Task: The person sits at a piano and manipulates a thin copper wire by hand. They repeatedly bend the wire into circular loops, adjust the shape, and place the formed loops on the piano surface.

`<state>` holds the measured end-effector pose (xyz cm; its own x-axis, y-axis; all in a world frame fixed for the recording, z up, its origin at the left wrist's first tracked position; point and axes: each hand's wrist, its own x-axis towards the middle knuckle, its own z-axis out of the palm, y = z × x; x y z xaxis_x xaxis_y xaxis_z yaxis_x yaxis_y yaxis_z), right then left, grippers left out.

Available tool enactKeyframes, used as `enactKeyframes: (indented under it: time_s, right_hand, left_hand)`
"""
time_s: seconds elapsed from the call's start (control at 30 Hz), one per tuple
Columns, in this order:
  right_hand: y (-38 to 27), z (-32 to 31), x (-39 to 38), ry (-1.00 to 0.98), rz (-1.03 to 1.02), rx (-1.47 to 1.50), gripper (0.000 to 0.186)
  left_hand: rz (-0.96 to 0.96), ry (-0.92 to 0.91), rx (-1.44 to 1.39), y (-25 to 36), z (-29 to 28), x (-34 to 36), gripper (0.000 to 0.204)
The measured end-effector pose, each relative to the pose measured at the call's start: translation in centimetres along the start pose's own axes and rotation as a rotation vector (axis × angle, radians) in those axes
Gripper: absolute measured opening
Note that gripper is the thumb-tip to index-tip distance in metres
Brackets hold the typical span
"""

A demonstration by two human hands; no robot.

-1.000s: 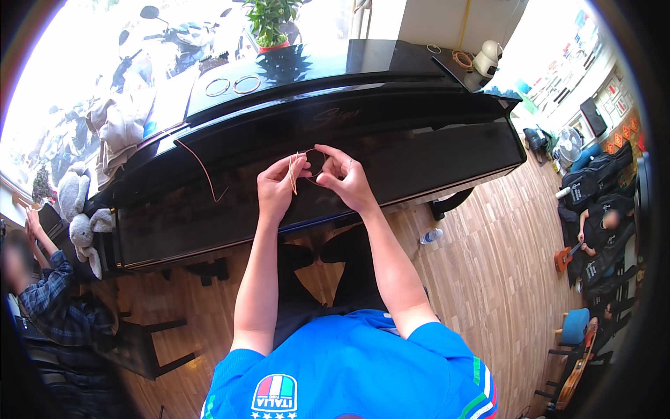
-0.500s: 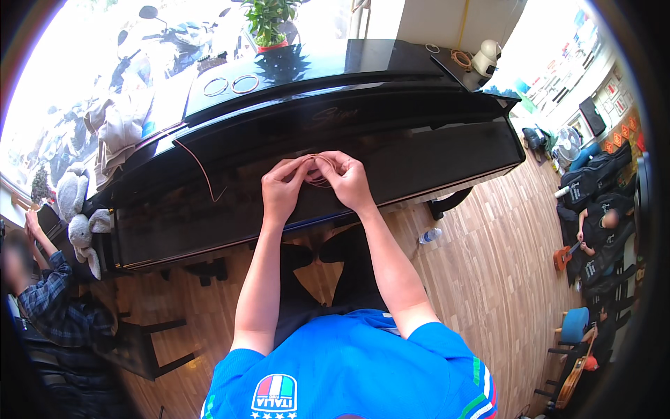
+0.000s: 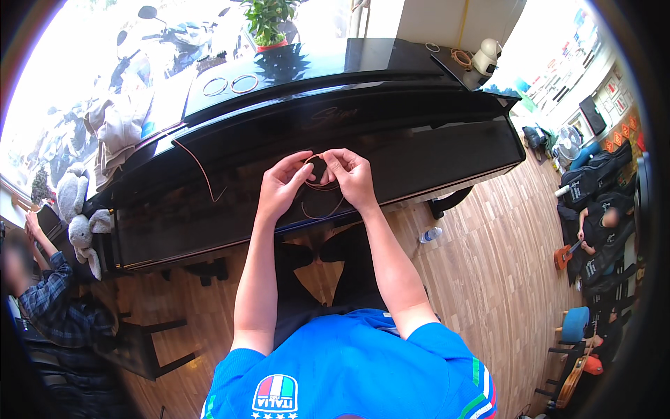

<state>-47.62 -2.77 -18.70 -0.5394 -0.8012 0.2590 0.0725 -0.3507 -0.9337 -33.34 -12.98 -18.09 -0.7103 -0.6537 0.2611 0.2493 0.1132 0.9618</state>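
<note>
A thin copper-coloured wire (image 3: 319, 219), looking like an instrument string, is held in loops over the closed black piano lid (image 3: 433, 146). My left hand (image 3: 280, 187) pinches one side of the loops between thumb and fingers. On the other side, the thumb and fingers of my right hand (image 3: 353, 179) are closed on the same coil near its top. One larger loop hangs loose below my fingers. To the left, a separate copper-coloured wire (image 3: 203, 171) trails down the piano front, its lower end bent. Two coiled rings (image 3: 244, 84) lie on the piano top.
A potted plant (image 3: 271, 28) and a white camera (image 3: 486, 57) stand on the piano. Plush toys (image 3: 84, 234) sit at its left end, near a seated person (image 3: 49, 293). A plastic bottle (image 3: 430, 235) is on the wooden floor; another person holds a ukulele (image 3: 562, 257) at right.
My hands have moved slightly apart. The coil between them has opened out, and one loop now drops lower toward me.
</note>
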Motion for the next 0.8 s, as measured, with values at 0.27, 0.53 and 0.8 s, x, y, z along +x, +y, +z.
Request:
enactKeyframes:
  time_s: [0.27, 0.53, 0.8]
  right_hand:
    - [-0.8, -0.2, -0.2, -0.114, 0.000, 0.000, 0.029]
    - [-0.9, -0.7, -0.1, -0.114, 0.008, 0.006, 0.035]
    - [-0.7, -1.2, 0.1, -0.115, -0.012, 0.044, 0.037]
  left_hand:
    - [-0.100, -0.016, -0.036, -0.2, -0.9, 0.2, 0.027]
    - [-0.007, 0.036, -0.024, 0.1, -0.2, 0.0, 0.035]
    - [-0.095, 0.055, -0.090, 0.5, -0.5, 0.0, 0.035]
